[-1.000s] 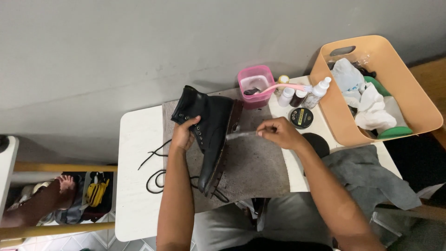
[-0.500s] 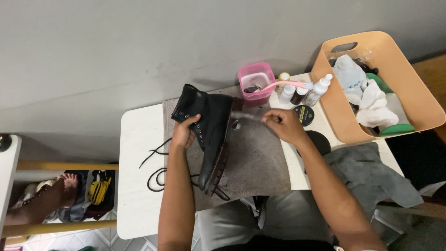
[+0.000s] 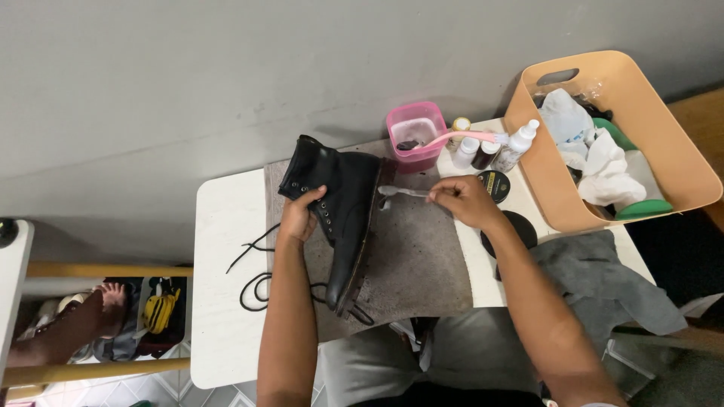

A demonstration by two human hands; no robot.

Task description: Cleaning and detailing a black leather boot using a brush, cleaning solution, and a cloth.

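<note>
Free room: bare white tabletop along the left edge and near-left corner, only loose black laces lying there. Brown felt mat open toward its near-right corner. Obstacles: black lace-up leather boot across the mat's middle; pink plastic tub and small bottles crowd the far edge; round black tins, grey cloth and tan plastic basket block the right edge.

A black lace-up boot lies on its side on a grey mat, shaft toward the wall, sole facing right. A small white toothbrush lies level, its head touching the boot's sole edge.
</note>
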